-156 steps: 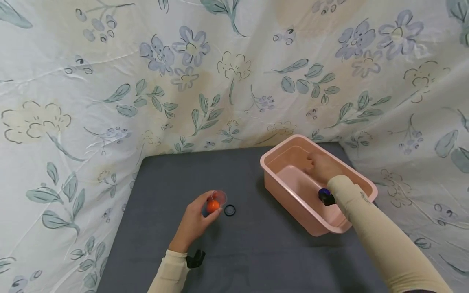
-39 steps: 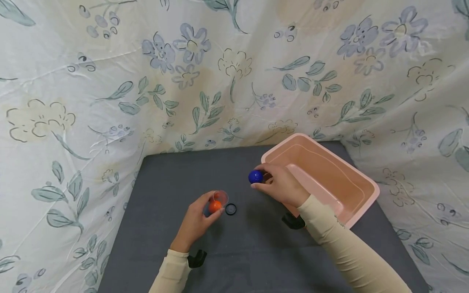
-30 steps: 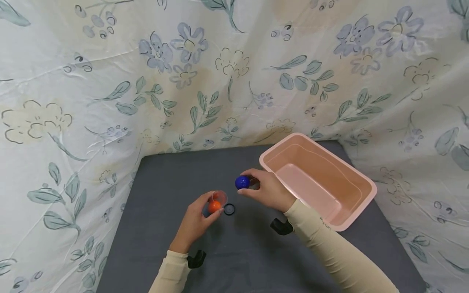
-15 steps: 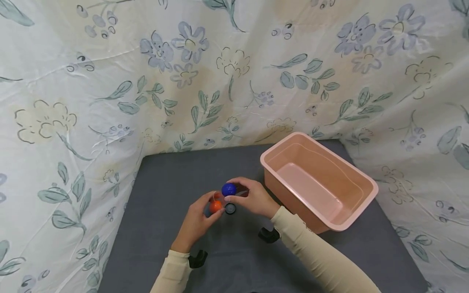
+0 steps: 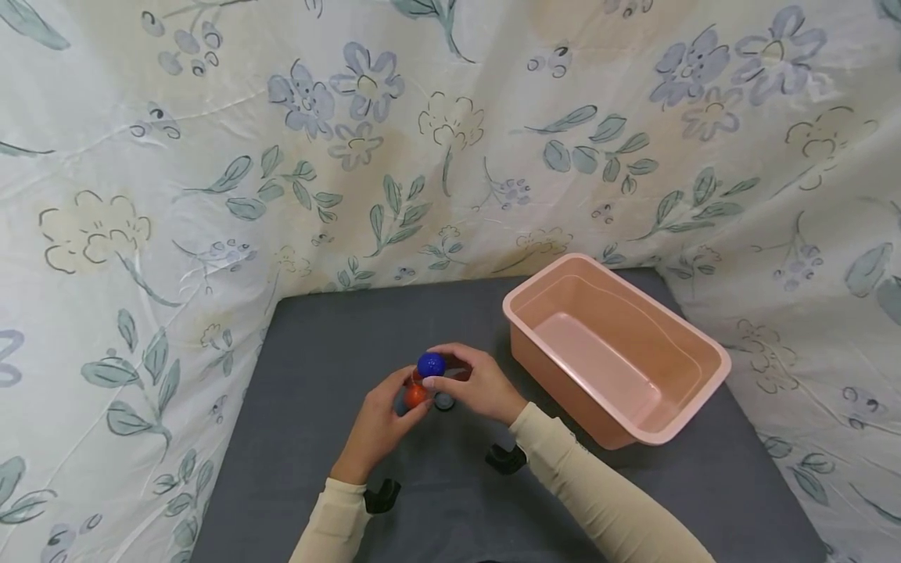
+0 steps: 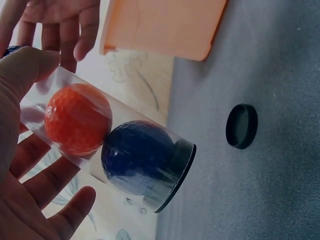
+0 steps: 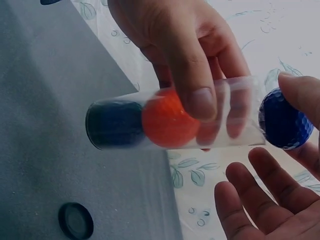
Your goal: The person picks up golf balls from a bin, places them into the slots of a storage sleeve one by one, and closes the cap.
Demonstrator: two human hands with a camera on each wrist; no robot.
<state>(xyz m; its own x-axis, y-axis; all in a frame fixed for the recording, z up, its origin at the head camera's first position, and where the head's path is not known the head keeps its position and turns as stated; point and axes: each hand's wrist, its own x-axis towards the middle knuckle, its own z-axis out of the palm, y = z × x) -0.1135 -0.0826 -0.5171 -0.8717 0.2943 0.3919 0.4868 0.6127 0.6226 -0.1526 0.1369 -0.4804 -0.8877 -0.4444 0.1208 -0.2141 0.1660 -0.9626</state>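
Observation:
My left hand (image 5: 383,418) grips a clear plastic tube (image 6: 122,115) between thumb and fingers. Inside it an orange golf ball (image 7: 169,119) sits above a dark blue golf ball (image 6: 137,157), over a black cap (image 6: 177,175) at the tube's lower end. With thumb and fingers, my right hand (image 5: 479,383) pinches a blue dimpled golf ball (image 7: 284,120) right at the tube's open mouth. In the head view this ball (image 5: 431,364) overlaps the tube's top. A loose round black cap (image 7: 76,221) lies on the table just beneath the hands.
A pink rectangular basin (image 5: 619,352) stands on the right of the dark grey table (image 5: 338,336). Floral cloth (image 5: 450,156) hangs behind the table and along its sides.
My right hand has come out of the basin with the blue golf ball and moved left to the tube's mouth. My left hand keeps its grip on the tube in nearly the same place.

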